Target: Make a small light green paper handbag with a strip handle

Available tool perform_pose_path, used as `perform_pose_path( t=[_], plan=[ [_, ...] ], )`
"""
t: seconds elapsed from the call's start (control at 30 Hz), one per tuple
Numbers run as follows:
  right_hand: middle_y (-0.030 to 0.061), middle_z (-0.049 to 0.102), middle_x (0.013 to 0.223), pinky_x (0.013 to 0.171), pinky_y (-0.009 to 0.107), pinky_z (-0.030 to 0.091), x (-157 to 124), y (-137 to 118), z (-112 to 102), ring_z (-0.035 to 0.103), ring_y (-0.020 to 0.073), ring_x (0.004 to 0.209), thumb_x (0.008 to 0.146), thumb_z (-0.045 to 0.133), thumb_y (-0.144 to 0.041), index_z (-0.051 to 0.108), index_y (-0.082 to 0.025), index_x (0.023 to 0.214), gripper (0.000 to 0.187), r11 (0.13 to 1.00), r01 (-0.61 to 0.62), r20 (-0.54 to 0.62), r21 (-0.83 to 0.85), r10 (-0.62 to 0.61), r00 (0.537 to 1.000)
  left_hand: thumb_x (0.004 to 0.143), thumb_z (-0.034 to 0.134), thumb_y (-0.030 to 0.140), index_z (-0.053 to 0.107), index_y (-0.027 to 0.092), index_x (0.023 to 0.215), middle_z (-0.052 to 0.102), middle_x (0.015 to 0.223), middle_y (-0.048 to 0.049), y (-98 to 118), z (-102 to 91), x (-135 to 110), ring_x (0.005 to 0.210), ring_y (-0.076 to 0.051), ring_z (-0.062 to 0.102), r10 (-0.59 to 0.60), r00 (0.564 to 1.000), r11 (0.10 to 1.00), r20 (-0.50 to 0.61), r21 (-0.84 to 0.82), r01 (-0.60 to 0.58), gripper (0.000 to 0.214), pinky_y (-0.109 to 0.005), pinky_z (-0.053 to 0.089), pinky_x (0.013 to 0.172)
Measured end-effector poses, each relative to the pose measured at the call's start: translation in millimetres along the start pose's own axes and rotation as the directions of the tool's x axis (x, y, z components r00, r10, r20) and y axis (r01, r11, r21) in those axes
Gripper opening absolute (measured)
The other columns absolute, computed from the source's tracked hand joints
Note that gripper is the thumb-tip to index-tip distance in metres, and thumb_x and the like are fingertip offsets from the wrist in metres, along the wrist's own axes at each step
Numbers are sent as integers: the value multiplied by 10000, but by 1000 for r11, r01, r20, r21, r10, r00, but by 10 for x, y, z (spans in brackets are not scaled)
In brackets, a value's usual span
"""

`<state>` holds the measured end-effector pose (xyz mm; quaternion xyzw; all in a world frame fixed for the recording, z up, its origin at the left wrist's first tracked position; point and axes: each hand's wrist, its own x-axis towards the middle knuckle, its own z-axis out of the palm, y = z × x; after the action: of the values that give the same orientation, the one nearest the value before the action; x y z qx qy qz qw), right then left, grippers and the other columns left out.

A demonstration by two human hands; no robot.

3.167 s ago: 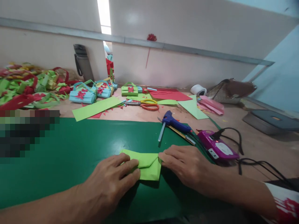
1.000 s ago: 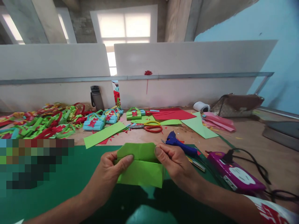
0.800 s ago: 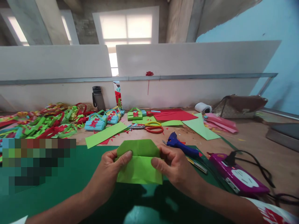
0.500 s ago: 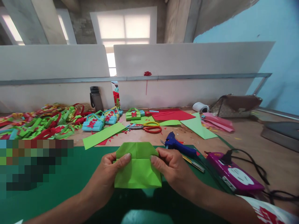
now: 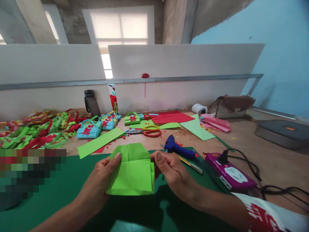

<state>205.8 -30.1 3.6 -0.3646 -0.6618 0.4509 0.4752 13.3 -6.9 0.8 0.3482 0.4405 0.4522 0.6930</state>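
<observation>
Head view: folded green paper [image 5: 131, 178] hangs above a green mat [image 5: 65, 174] reaching leftward. Fingers of the left hand [image 5: 102, 174] pinch its left side; the right hand [image 5: 173, 174] curls at its right edge, grip unclear. Creased, layered, it has 2 slanted top corners. Blue glue gun [image 5: 180, 149] and purple power strip [image 5: 214, 162] crowd the right.

my bright green folded paper [image 5: 131, 178], creased flap [image 5: 130, 153] up top, layers [image 5: 152, 178] kinda gapping at right, in my left grip [image 5: 102, 174]
</observation>
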Motion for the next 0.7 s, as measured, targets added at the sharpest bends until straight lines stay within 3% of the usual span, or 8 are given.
perform_pose_path(
  t=[0.2,0.37,0.47,0.7],
  plan=[
    [0,570,704,589,243,457,3,-17,1,541,107,609,892,487,-384,589,-151,857,257,997,-53,23,58,51,998,758,678,300,602,156,927,734,737,-48,49,-13,27,605,-220,693,0,999,1000,-44,7,0,235,-295,547,563],
    [7,618,753,611,236,477,-11,-33,18,566,105,642,860,528,-248,621,-152,930,151,991,-82,34,101,79,996,769,668,307,613,150,916,731,720,-46,47,-35,54,583,-202,687,11,999,1000,-33,22,-10,222,-280,540,563],
    [7,642,787,630,231,478,-9,-27,25,583,107,678,837,525,-173,606,-163,990,174,986,-98,51,133,92,994,776,663,301,609,174,947,732,721,-33,38,-38,49,601,-196,690,15,1000,999,-19,33,-14,221,-278,541,579],
    [2,657,783,636,236,474,2,-24,25,590,113,673,766,518,-75,604,-162,988,254,993,-115,27,24,114,993,779,650,343,597,168,987,732,750,-34,34,4,14,606,-204,690,34,999,998,-9,55,-34,277,-282,544,569]
  ],
)
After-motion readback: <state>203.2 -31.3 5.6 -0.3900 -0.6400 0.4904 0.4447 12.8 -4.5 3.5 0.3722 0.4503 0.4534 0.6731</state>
